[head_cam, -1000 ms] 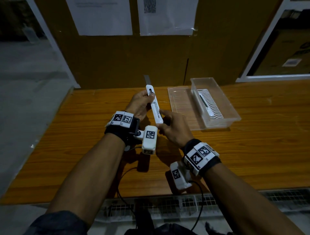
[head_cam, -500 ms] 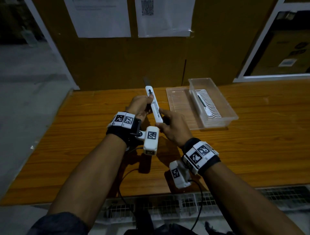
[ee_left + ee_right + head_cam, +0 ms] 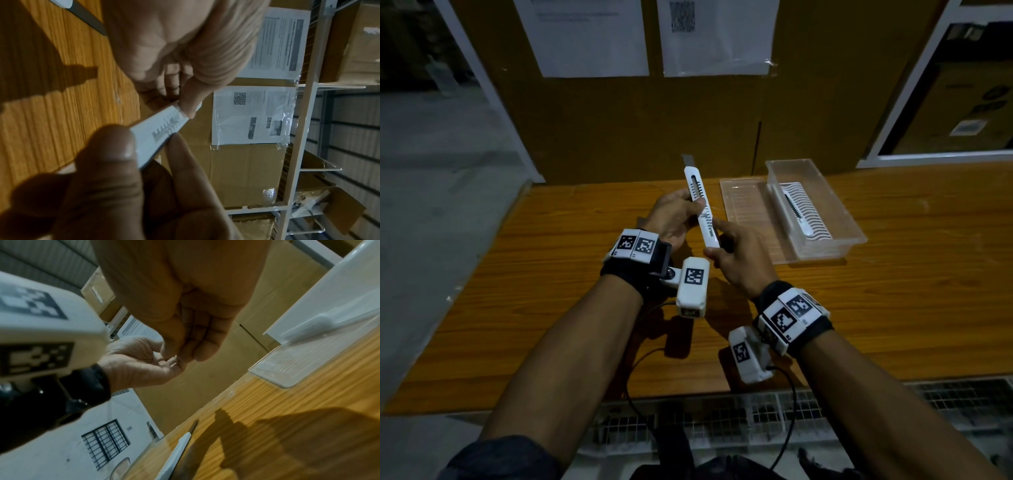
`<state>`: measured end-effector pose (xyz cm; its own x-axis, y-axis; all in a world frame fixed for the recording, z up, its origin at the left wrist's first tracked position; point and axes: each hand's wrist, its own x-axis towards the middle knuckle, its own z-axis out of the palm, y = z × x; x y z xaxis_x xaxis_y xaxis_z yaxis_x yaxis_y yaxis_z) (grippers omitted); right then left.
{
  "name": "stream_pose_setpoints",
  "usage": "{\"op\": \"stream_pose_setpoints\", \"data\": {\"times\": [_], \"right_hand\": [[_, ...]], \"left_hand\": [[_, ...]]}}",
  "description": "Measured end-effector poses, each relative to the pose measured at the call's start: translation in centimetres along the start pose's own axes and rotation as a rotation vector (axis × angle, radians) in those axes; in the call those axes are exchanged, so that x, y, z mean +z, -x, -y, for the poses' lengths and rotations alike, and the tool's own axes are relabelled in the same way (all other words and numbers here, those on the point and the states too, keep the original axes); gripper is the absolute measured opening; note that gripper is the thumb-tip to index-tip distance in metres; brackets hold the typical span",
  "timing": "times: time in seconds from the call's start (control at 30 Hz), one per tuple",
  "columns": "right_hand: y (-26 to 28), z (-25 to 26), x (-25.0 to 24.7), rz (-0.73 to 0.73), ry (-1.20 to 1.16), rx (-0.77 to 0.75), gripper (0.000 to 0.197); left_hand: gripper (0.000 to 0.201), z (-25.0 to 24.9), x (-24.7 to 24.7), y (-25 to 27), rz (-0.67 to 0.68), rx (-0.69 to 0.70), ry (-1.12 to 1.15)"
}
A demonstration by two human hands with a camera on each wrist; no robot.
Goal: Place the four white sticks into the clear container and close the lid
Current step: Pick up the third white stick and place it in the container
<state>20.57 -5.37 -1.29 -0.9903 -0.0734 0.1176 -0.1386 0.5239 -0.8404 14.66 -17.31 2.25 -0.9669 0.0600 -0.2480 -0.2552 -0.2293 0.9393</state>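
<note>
Barely shifted: white stick [image 3: 702,209] a touch lower, my left hand [image 3: 674,219] pinching its middle, right hand [image 3: 736,260] closed on its near end. Long axis runs away from my fingers; clear container [image 3: 839,205] sits just right on the bench [image 3: 551,274], right hand nearer.

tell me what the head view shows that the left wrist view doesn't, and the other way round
Only the head view shows the clear container with a white stick inside, the lid lying beside it, and both wrist cameras. Only the left wrist view shows another white stick lying on the table, plus wire shelves. Both show the held white stick, pinched between the left hand and right hand, and the papers on the cardboard.
</note>
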Motion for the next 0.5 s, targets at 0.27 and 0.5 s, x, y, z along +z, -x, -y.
{"op": "stream_pose_setpoints", "data": {"times": [0.27,0.5], "right_hand": [[-0.26,-0.41,-0.50,-0.002,-0.029,-0.014,0.057],[-1.05,-0.45,-0.64,-0.033,-0.023,-0.025,0.060]], "left_hand": [[0.049,0.48,-0.21,0.30,0.107,0.022,0.039],[0.012,0.58,-0.19,0.19,0.138,0.019,-0.019]]}}
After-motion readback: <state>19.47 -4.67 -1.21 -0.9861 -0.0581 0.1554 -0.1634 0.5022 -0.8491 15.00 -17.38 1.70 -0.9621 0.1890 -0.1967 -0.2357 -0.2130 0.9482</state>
